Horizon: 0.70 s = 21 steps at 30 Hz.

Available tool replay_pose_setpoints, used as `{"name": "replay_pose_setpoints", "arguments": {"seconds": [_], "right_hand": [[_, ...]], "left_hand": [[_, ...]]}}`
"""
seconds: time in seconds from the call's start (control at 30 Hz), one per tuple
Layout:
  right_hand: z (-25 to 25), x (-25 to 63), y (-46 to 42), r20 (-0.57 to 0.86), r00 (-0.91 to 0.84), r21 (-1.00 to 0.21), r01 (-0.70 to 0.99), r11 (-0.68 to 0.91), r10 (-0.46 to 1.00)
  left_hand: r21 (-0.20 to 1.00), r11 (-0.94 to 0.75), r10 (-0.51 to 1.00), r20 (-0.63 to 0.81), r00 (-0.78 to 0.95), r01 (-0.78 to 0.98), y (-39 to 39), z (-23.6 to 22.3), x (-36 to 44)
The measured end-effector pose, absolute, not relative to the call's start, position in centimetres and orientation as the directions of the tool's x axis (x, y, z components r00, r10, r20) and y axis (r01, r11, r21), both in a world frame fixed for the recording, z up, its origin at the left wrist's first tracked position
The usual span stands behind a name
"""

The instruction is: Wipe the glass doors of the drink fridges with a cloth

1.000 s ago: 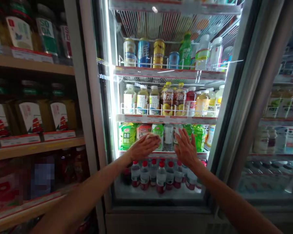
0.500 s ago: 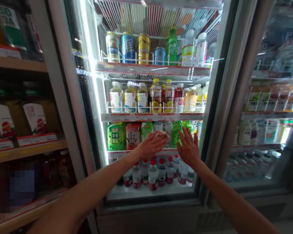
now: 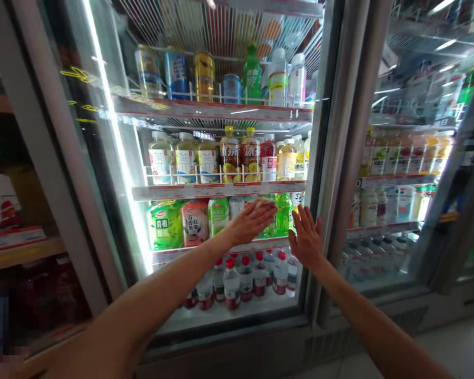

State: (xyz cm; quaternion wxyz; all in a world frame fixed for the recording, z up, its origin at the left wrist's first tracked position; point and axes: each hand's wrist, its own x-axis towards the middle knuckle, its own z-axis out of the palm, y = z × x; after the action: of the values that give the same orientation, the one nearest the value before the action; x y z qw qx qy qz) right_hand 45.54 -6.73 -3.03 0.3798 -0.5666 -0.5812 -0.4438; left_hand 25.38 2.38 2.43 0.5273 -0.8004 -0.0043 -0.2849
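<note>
My left hand (image 3: 252,222) presses a pale cloth (image 3: 265,202) flat against the glass door (image 3: 205,173) of a lit drinks fridge, at the level of the green bottles (image 3: 165,225) on the third shelf. My right hand (image 3: 306,241) lies flat on the same glass with its fingers spread, close to the door's right frame (image 3: 327,158), and holds nothing. Behind the glass, cans (image 3: 204,76) stand on the top shelf, tea bottles (image 3: 186,158) on the second, and red-capped water bottles (image 3: 232,283) at the bottom.
A second glass door (image 3: 403,158) with more bottles stands to the right. A wooden shelf (image 3: 11,247) with boxed goods is at the left. Pale floor tiles (image 3: 458,347) show at the lower right.
The view has swung right, so the fridge sits further left in frame. My left hand with the cloth has slid right across the glass. My right hand is now nearer the door frame.
</note>
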Motion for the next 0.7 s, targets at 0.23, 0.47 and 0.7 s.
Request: {"name": "replay_pose_setpoints", "arguments": {"seconds": [0.23, 0.47, 0.7], "right_hand": [[-3.4, 48.5, -7.3, 0.956, 0.007, 0.017, 0.997, -0.08, 0.293], [-3.4, 50.4, -8.2, 0.966, 0.035, -0.007, 0.994, -0.109, 0.256], [-3.8, 49.0, -7.6, 0.96, 0.01, 0.015, 0.996, -0.087, 0.279]], "left_hand": [[-0.872, -0.486, -0.302, 0.226, 0.926, 0.054, 1.2, 2.2, 30.1], [-0.823, -0.521, -0.266, 0.409, 0.873, 0.227, 1.1, 3.4, 32.9], [-0.782, -0.527, -0.128, 0.459, 0.879, 0.332, 1.8, 4.9, 27.5]]}}
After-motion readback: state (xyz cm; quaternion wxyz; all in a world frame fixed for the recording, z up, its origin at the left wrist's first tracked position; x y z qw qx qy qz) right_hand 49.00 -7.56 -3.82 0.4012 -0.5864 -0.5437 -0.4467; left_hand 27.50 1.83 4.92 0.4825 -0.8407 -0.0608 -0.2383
